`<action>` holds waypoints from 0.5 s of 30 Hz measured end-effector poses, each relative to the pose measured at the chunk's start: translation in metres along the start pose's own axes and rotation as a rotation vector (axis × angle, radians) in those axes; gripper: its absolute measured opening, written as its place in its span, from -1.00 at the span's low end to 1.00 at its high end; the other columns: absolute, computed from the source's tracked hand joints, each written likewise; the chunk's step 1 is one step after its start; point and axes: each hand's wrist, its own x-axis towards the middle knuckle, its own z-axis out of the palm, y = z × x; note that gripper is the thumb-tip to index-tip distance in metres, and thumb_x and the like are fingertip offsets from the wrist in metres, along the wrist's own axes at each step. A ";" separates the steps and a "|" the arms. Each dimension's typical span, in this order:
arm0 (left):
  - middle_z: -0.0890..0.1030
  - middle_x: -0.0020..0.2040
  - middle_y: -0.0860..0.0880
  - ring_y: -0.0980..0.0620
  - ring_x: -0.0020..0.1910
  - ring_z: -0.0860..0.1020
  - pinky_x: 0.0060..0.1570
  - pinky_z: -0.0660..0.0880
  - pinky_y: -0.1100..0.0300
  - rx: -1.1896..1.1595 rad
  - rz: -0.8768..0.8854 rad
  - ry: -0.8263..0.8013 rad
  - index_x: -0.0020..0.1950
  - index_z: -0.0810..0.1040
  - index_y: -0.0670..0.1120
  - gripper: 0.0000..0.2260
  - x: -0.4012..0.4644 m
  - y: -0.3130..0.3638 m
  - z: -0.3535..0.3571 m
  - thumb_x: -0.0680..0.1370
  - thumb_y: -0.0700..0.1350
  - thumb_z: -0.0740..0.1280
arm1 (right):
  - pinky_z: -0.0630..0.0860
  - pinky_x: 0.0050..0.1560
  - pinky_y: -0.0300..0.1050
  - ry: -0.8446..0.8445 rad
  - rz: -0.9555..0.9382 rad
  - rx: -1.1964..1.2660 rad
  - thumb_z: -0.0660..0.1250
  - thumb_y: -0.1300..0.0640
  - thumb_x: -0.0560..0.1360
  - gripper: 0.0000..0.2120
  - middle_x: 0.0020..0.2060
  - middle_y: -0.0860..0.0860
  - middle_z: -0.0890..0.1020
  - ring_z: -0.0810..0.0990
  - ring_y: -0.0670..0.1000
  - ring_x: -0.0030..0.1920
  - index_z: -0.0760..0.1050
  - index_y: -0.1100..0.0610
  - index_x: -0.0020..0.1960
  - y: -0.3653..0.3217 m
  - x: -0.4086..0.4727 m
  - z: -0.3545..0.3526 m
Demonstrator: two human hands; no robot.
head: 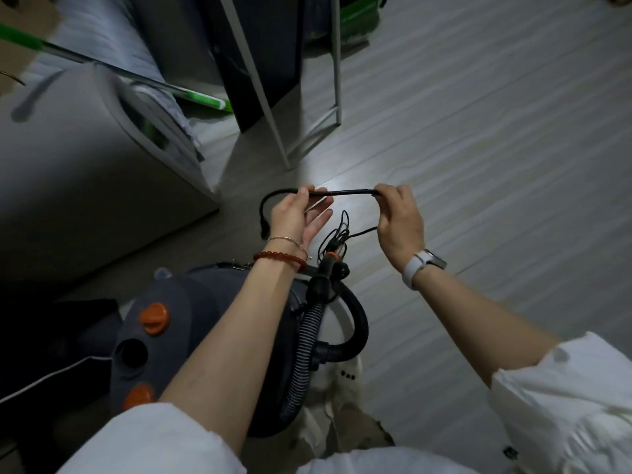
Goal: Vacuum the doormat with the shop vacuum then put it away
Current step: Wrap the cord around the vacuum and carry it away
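Note:
The dark grey shop vacuum (160, 330) with orange knobs stands on the floor right below me, its ribbed hose (306, 340) curled against its right side. A black power cord (349, 192) stretches level between my two hands above the floor. My left hand (301, 213) holds the cord between thumb and fingers, the other fingers straight, and the cord loops down behind it. My right hand (398, 222) pinches the cord's other end, with more thin cord bunched below. No doormat is in view.
A white washing machine (85, 172) stands at the left. A green-handled mop (113, 70) leans across behind it. A white metal rack (294, 97) with dark panels stands ahead. Pale wood floor (496, 131) spreads to the right.

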 end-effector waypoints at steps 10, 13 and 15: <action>0.54 -0.35 0.00 0.07 -0.31 0.56 -0.25 0.53 0.26 0.325 -0.077 0.015 -0.23 0.46 -0.10 -0.79 -0.029 -0.012 0.041 0.56 -0.05 0.28 | 0.37 -0.33 -0.04 0.168 -0.120 -0.022 0.16 0.23 0.52 -0.81 -0.32 0.17 0.46 0.34 0.01 -0.27 0.53 0.27 -0.04 0.009 -0.024 -0.064; 0.48 -0.16 0.02 0.07 -0.15 0.49 -0.10 0.46 0.24 0.746 0.317 0.125 -0.10 0.45 -0.09 -0.87 -0.045 -0.007 0.036 0.54 -0.04 0.31 | 0.35 -0.31 -0.11 0.093 -0.222 0.037 0.18 0.20 0.52 -0.78 -0.32 0.16 0.48 0.35 0.00 -0.27 0.57 0.28 -0.03 -0.008 -0.021 -0.071; 0.47 0.10 -0.02 0.06 0.16 0.42 0.20 0.35 0.18 0.926 0.604 0.058 0.15 0.47 -0.08 -0.78 -0.056 -0.001 0.025 0.56 -0.02 0.23 | 0.35 -0.30 -0.14 0.061 -0.289 0.074 0.19 0.20 0.52 -0.78 -0.33 0.14 0.48 0.36 -0.01 -0.28 0.57 0.27 -0.03 -0.021 -0.018 -0.076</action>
